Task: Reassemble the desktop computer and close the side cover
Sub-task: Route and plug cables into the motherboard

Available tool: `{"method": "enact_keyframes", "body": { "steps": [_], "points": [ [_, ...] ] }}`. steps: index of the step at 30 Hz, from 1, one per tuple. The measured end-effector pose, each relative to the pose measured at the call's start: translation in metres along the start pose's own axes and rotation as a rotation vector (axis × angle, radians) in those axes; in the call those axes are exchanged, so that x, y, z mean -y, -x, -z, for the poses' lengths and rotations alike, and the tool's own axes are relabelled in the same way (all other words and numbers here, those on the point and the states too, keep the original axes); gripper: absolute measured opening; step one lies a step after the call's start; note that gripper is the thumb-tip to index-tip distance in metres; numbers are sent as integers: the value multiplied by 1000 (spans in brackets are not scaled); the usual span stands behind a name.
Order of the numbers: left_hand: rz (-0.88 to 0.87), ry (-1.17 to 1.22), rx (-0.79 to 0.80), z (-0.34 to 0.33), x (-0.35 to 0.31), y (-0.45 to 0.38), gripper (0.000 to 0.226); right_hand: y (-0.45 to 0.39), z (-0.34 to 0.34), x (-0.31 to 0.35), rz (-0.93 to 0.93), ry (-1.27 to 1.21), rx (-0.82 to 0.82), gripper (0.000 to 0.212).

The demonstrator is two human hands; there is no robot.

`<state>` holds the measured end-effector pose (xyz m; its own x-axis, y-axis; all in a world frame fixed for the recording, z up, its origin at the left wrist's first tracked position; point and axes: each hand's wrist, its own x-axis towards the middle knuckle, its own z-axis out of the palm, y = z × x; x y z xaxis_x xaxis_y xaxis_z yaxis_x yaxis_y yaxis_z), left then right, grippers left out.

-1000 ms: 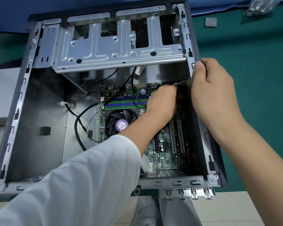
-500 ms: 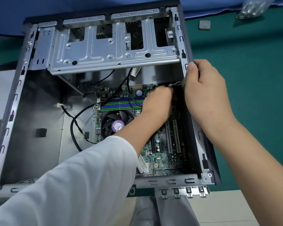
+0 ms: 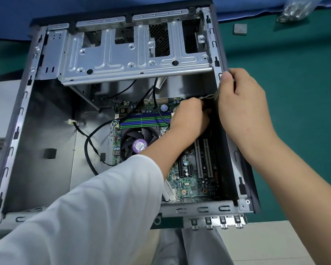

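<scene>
The open desktop case [image 3: 17, 119] lies on its side with no side cover on it. Inside are the green motherboard [image 3: 191, 180], a CPU fan [image 3: 138, 144] and a metal drive cage [image 3: 134, 58]. My left hand [image 3: 187, 119] reaches deep into the case near the board's upper right corner, its fingers curled round a dark cable or connector that is mostly hidden. My right hand [image 3: 243, 108] grips the case's right wall, thumb over the rim. A pale cable tie [image 3: 210, 96] sticks out between the two hands.
A black cable [image 3: 88, 150] loops over the case floor left of the fan. On the green mat [image 3: 294, 92] to the right lie a small grey square piece [image 3: 240, 29] and a clear bag of parts [image 3: 294, 10]. Expansion slot tabs [image 3: 216, 222] stick out at the near edge.
Both hands stay at the same spot in the case. The view has shifted a little; the left fingers keep working at the connector near the cable tie.
</scene>
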<state>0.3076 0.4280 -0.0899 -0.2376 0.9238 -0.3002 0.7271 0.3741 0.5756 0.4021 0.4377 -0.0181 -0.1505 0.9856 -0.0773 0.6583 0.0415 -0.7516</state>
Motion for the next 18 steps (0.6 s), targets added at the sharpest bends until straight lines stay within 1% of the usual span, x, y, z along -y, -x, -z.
{"method": "enact_keyframes", "body": {
  "steps": [2, 4, 6, 8, 10, 12, 13, 14, 15, 18],
  "points": [
    [62, 112, -20, 2, 0, -1, 27, 0, 0, 0, -5, 0, 0, 33],
    [112, 196, -49, 4, -1, 0, 32, 0, -1, 0, -6, 0, 1, 32],
    [157, 222, -57, 7, -4, 0, 32, 1, -1, 0, -3, -3, 2, 31],
    [204, 202, -41, 11, -8, -3, 26, 1, 0, 0, -3, -5, 1, 32],
    [261, 162, 10, 14, -11, -10, 16, 0, 0, 0, -4, -2, 3, 33],
    [313, 145, 60, 18, -13, -15, 18, 0, 0, 0, -4, -4, 6, 33],
    [320, 138, 79, 18, -14, -16, 20, 0, 0, 1, -4, -5, 6, 33],
    [313, 134, 86, 17, -14, -16, 17, -1, 0, 1, -2, -4, 5, 33],
    [300, 129, 76, 16, -15, -15, 13, 0, 0, 1, -1, -3, 4, 32],
    [260, 144, 9, 7, -13, -9, 15, 0, 0, 1, -2, 6, 9, 32]
  ]
}}
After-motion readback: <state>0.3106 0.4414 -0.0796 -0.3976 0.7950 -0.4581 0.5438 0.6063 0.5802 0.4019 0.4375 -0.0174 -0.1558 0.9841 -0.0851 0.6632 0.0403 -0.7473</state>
